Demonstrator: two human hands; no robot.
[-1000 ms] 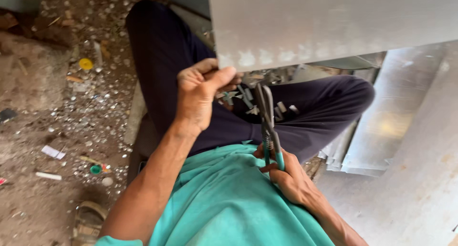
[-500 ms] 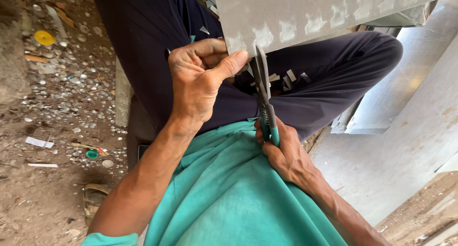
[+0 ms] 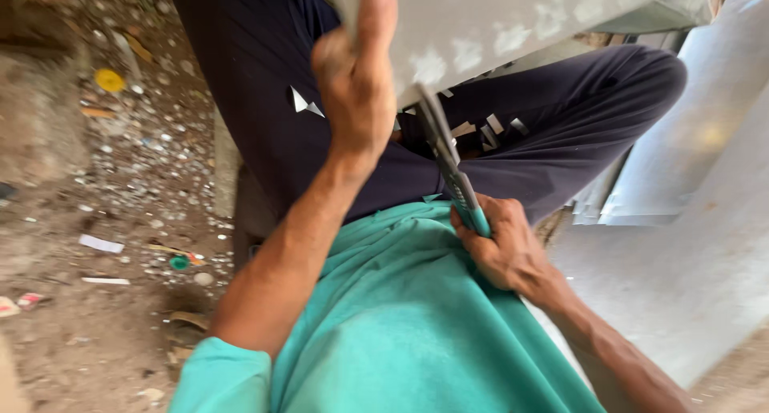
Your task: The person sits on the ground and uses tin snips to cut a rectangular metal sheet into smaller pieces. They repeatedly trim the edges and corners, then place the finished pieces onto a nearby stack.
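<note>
From the head camera, the left hand is blurry and grips the edge of a grey metal sheet, which runs off the top; the right hand is closed around green-handled snips; their blades sit at the sheet's lower edge, too blurry to tell how wide; small cut bits lie on the dark trousers.

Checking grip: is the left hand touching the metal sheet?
Touching. The head view shows the left hand wrapped over the edge of the metal sheet, thumb against its face.

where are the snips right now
In the head view, the snips sit centre, gripped by the right hand, blades at the metal sheet edge beside the left hand.
</note>
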